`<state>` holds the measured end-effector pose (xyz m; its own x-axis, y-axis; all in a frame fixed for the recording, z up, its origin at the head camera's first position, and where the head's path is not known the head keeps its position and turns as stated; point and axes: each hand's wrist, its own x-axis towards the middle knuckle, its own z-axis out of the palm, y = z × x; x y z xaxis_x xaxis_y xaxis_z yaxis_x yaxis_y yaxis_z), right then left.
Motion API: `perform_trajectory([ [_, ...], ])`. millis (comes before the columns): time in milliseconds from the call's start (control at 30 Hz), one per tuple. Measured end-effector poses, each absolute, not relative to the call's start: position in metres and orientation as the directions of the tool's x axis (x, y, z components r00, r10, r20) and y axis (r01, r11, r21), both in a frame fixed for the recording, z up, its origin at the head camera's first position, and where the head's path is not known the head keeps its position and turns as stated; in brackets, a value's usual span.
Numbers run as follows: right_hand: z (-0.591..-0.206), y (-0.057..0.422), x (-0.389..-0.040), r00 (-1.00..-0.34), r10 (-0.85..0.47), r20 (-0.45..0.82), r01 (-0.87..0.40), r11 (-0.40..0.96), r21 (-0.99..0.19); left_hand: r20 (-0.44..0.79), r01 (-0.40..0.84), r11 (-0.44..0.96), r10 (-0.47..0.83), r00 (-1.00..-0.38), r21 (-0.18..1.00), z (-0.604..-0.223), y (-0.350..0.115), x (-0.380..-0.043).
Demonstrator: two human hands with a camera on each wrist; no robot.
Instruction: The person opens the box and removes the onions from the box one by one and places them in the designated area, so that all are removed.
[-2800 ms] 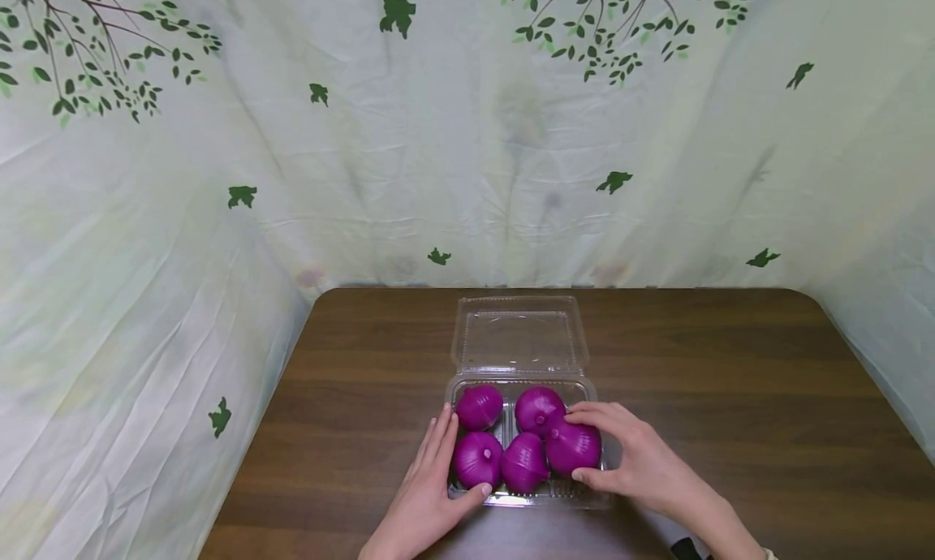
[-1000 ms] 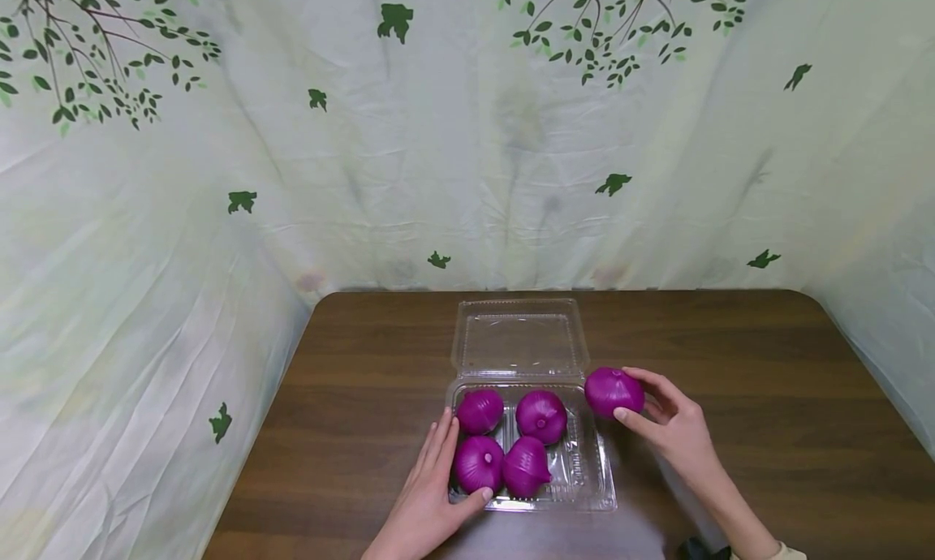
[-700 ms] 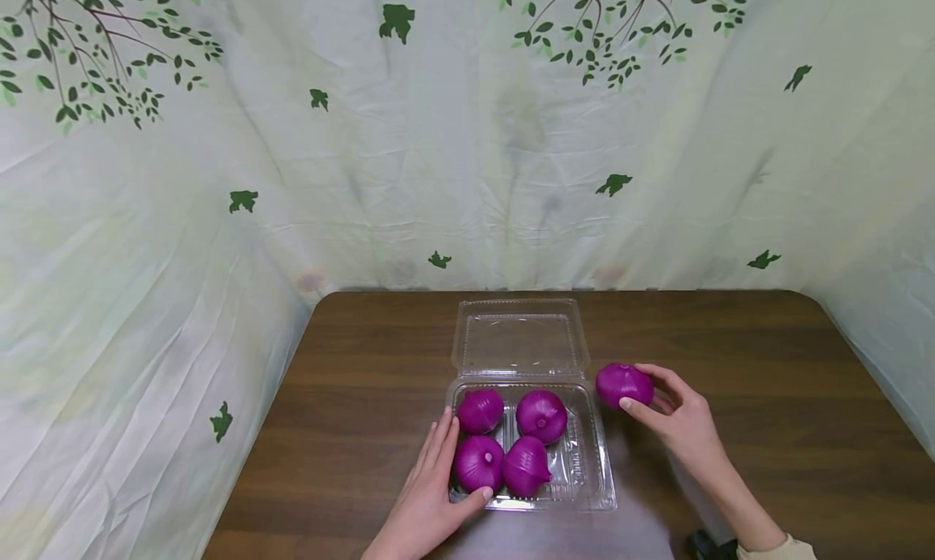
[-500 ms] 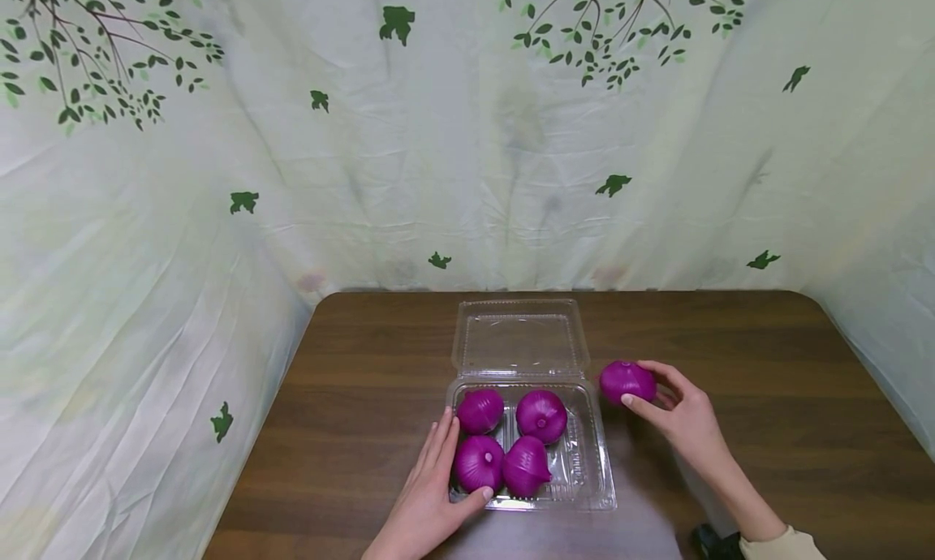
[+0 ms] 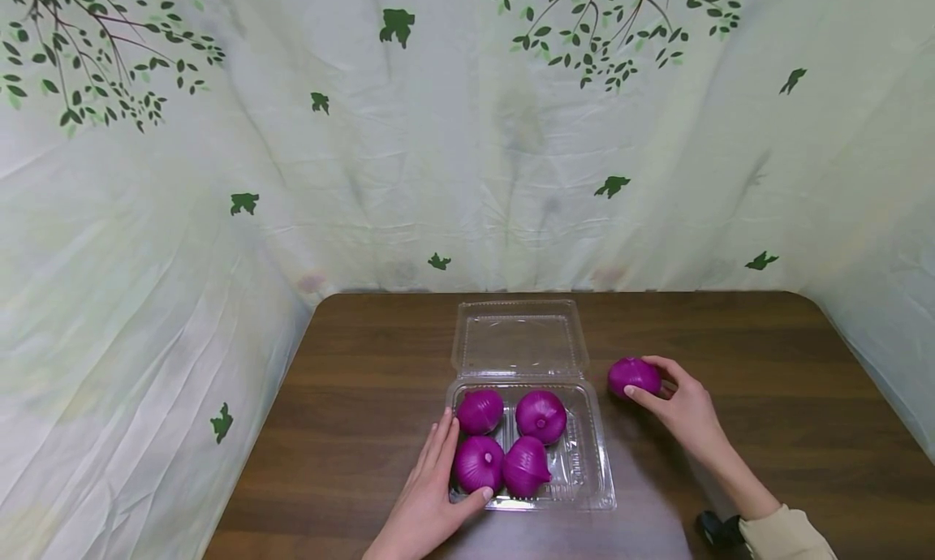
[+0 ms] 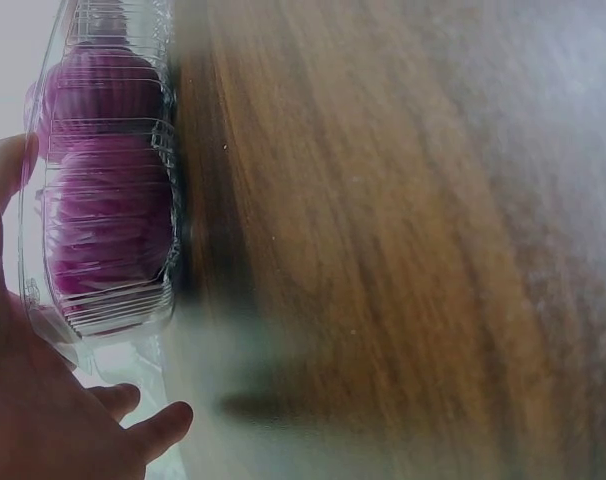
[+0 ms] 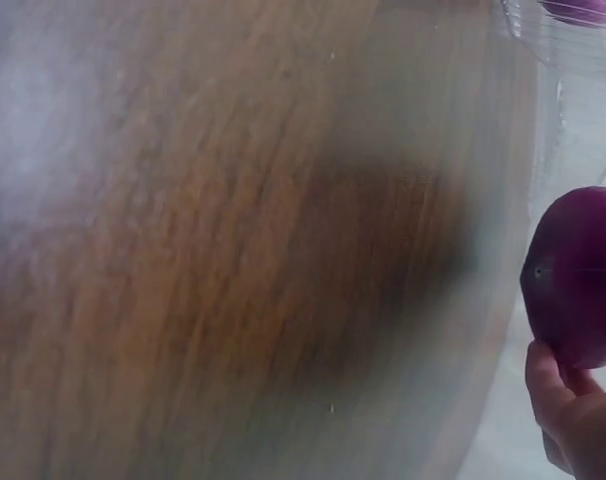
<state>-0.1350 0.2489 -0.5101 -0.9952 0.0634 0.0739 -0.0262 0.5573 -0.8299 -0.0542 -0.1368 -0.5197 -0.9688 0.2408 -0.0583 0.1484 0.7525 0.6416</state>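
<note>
My right hand (image 5: 682, 406) grips a purple onion (image 5: 633, 377) between thumb and fingers, to the right of a clear plastic clamshell container (image 5: 595, 479). In the right wrist view the held onion (image 7: 578, 280) shows at the right edge, with fingertips at its lower side. Several more purple onions (image 5: 540, 416) sit on the left and middle of the container, whose right part is bare. My left hand (image 5: 427, 491) rests along the container's left side with straight fingers, thumb at the front rim. The left wrist view shows onions (image 6: 108, 215) through the ribbed wall.
The container's lid (image 5: 520, 337) lies folded back behind it. All stands on a brown wooden table (image 5: 730, 341). A pale cloth with leaf prints (image 5: 475, 138) hangs behind and at the sides. A black strap (image 5: 719, 530) is on the right wrist.
My right hand has taken one onion from the container's right side and carried it out over the table, back and to the right. The left hand has stayed at the container's side.
</note>
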Motion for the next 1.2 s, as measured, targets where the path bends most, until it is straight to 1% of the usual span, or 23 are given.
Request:
perform_trajectory([
  [333, -0.518, 0.251, -0.140, -0.998, 0.027, 0.052, -0.026, 0.593, -0.805, -0.061, 0.144, 0.751, 0.238, -0.969, 0.644, -0.520, -0.137, -0.054],
  [633, -0.519, 0.255, -0.140, -0.997, 0.060, 0.056, -0.008, 0.614, -0.789, -0.059, 0.146, 0.756, 0.236, -0.970, 0.639, -0.521, -0.137, -0.054],
  [867, -0.520, 0.257, -0.139, -0.997, 0.065, 0.036, 0.009, 0.594, -0.804, -0.069, 0.136, 0.752, 0.234, -0.970, 0.645, -0.521, -0.138, -0.054],
  [1200, -0.522, 0.259, -0.136, -0.998, 0.056, -0.028, 0.054, 0.546, -0.836, -0.094, 0.115, 0.755, 0.227, -0.969, 0.645, -0.521, -0.137, -0.054],
])
